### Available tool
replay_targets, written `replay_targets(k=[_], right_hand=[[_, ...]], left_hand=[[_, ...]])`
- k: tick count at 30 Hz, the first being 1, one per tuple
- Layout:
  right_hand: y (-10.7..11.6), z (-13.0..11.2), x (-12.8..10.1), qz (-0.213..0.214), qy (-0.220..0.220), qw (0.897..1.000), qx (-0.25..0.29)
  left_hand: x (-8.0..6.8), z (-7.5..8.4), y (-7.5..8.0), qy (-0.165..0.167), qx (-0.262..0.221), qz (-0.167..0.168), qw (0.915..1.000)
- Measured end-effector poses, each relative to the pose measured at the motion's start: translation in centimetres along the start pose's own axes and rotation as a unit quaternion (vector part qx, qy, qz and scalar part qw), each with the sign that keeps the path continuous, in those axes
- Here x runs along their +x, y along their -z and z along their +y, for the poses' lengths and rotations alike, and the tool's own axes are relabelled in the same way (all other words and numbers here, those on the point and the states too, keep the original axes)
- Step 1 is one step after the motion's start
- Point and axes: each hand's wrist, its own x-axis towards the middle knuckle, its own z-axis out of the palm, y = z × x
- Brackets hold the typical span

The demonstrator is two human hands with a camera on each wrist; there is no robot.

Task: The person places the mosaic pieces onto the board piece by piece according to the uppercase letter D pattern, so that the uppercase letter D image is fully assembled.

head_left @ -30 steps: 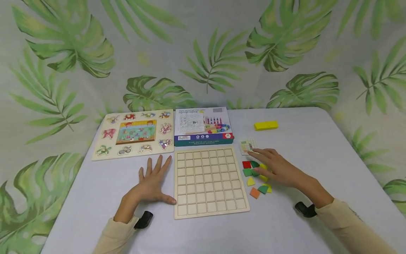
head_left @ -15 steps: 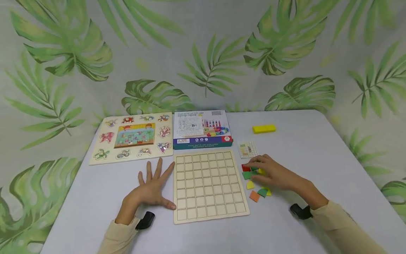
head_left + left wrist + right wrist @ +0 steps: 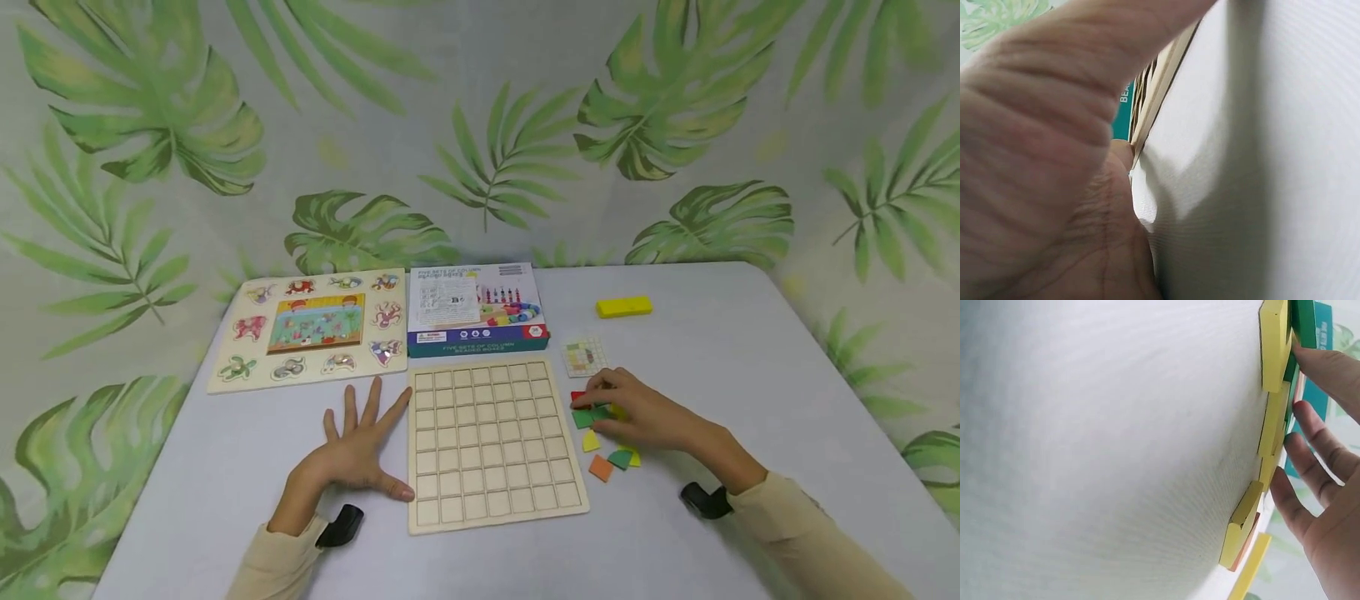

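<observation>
My left hand (image 3: 358,454) lies flat on the white table with its fingers spread, the thumb touching the left edge of a wooden grid board (image 3: 491,442). In the left wrist view the palm (image 3: 1041,162) fills the frame beside the board's edge (image 3: 1160,87). My right hand (image 3: 633,414) arches over a cluster of coloured pieces to the right of the board. Its index finger and thumb pinch a green piece (image 3: 586,417) next to a red piece (image 3: 576,397). The right wrist view shows fingertips (image 3: 1300,412) on the yellow pieces (image 3: 1272,356) and the green piece (image 3: 1304,322).
Loose yellow (image 3: 591,442), orange (image 3: 601,468) and green (image 3: 619,457) pieces lie near the hand. A small pattern card (image 3: 584,356) and a yellow block (image 3: 624,307) sit farther back. A toy box (image 3: 476,310) and an animal peg puzzle (image 3: 311,329) lie behind the board.
My right hand has drawn back from the pattern card and curled its fingers down onto the red and green pieces. The left hand has stayed flat.
</observation>
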Motion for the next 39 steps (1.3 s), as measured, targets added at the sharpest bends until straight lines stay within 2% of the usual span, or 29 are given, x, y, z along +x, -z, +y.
replay_targets(k=[5, 14, 29, 39], right_hand=[[0.1, -0.4, 0.2, -0.003, 0.004, 1.0, -0.019], [0.2, -0.5, 0.7, -0.007, 0.002, 0.999, -0.037], [0.5, -1.0, 1.5, -0.03, 0.01, 0.999, -0.007], [0.1, -1.3, 1.6, -0.023, 0.002, 1.0, -0.011]], left_hand=[[-0.2, 0.1, 0.1, 0.001, -0.009, -0.004, 1.0], [-0.2, 0.1, 0.3, 0.001, 0.003, -0.006, 1.0], [0.3, 0.1, 0.6, 0.014, 0.005, -0.012, 0.9998], [0.0, 0.1, 0.3, 0.013, 0.009, -0.012, 0.9998]])
